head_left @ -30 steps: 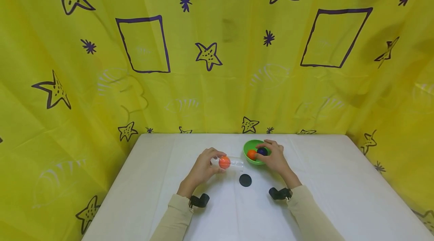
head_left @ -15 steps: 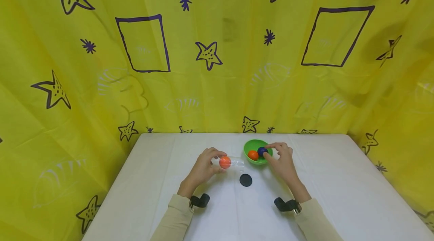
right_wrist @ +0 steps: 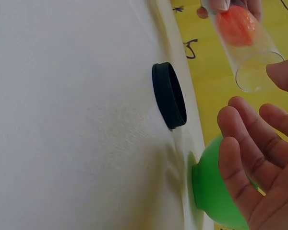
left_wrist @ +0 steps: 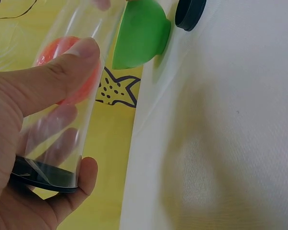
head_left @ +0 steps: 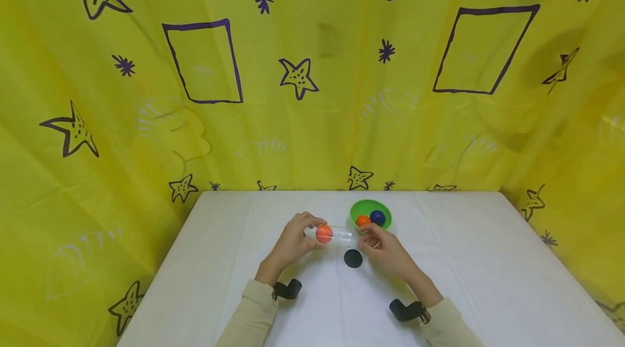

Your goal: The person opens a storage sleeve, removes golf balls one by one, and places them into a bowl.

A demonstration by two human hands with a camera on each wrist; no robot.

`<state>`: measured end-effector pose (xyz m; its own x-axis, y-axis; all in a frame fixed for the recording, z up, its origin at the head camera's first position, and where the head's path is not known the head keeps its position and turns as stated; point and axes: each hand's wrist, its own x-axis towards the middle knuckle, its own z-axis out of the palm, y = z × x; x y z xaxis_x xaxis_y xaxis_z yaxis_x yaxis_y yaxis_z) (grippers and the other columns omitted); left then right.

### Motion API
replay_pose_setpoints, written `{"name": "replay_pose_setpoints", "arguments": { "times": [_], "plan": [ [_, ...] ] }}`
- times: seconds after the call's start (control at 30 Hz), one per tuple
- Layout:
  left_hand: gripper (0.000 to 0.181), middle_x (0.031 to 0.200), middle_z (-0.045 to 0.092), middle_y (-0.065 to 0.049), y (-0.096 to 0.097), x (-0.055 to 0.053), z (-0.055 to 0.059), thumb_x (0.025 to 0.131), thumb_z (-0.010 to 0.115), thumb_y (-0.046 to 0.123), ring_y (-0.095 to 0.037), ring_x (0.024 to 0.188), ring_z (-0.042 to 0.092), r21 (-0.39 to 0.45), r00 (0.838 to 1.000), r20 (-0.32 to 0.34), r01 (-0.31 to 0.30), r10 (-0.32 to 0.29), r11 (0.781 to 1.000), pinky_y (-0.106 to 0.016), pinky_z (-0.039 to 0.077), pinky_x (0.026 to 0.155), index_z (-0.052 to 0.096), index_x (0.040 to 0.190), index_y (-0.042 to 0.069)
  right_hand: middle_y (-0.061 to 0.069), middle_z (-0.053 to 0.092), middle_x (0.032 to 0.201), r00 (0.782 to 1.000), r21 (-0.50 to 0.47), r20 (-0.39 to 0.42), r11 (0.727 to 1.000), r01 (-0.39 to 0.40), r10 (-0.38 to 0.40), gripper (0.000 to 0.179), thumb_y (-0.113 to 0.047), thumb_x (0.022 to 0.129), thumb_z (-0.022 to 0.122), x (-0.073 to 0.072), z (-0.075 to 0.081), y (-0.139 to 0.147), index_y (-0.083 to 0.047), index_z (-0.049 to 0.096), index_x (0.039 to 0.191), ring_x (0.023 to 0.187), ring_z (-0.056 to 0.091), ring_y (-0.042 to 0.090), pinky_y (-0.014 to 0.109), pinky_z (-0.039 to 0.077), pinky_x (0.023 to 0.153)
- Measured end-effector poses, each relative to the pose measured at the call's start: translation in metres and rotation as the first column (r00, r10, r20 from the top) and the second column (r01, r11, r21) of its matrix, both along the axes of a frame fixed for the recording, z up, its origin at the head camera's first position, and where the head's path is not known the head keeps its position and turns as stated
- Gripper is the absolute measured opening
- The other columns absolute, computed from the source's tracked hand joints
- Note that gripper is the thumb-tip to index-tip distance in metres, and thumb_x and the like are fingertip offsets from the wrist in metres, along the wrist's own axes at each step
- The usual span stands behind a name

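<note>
My left hand [head_left: 291, 238] grips a clear plastic tube [head_left: 343, 234] lying sideways, its open mouth facing right. Inside the tube sits an orange ball [head_left: 324, 234], seen through the wall under my left thumb [left_wrist: 69, 64]. A black cap [left_wrist: 45, 176] closes the tube's near end in the left wrist view. Just off the mouth, my right hand [head_left: 389, 254] has loosely bent fingers with nothing between them; its thumb [right_wrist: 284, 76] is right by the rim. Behind it stands a green bowl [head_left: 360, 207] holding another orange ball [head_left: 362, 220] and a dark blue ball [head_left: 377, 217].
A loose black cap [head_left: 353, 258] lies on the white-covered table [head_left: 312, 303] below the tube's mouth, in front of the bowl. A yellow curtain [head_left: 303, 135] with drawn stars hangs behind the table and along both sides.
My right hand has left the blue ball in the bowl and come left and nearer, to the tube's mouth. The blue ball stays in the bowl. My left hand and the tube hold still.
</note>
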<state>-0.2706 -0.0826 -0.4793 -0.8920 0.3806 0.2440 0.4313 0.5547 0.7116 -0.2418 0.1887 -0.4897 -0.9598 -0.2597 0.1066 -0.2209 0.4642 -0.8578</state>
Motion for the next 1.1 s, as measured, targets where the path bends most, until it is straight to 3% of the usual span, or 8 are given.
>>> {"name": "replay_pose_setpoints", "arguments": {
  "times": [0.5,0.93,1.1],
  "plan": [
    [0.049,0.116,0.067,0.001,0.0008,0.0011,0.0018,0.078,0.09,0.014,-0.02,0.111,0.056,-0.02,1.0,-0.015,0.001,-0.002,1.0,-0.035,0.051,0.089,0.072,0.123,0.017,0.013,0.07,0.111,0.994,-0.061,0.08,0.995,-0.074,0.079,0.044,-0.016,0.098,0.068,0.0047,-0.0026,-0.0087,-0.001,0.053,0.137,0.087,0.061,0.02,0.024,0.055,0.068],
    [0.05,0.119,0.066,-0.003,0.0007,0.0015,0.0032,0.079,0.089,0.015,-0.021,0.109,0.055,-0.016,1.0,-0.011,-0.005,0.005,1.0,-0.036,0.051,0.088,0.071,0.125,0.014,0.013,0.071,0.112,0.994,-0.044,0.094,0.998,-0.043,0.047,0.04,-0.02,0.099,0.067,0.0048,-0.0047,-0.0089,-0.007,0.055,0.135,0.088,0.062,0.018,0.026,0.057,0.071],
    [0.048,0.119,0.066,-0.003,0.0007,0.0011,0.0027,0.079,0.088,0.014,-0.02,0.108,0.055,-0.014,1.0,-0.011,-0.008,0.008,1.0,-0.036,0.051,0.089,0.071,0.124,0.015,0.014,0.07,0.105,0.994,-0.052,0.097,0.998,-0.04,0.045,0.044,-0.025,0.099,0.068,0.0043,-0.0039,-0.0084,-0.006,0.056,0.137,0.085,0.062,0.02,0.028,0.056,0.068]
  ]
}}
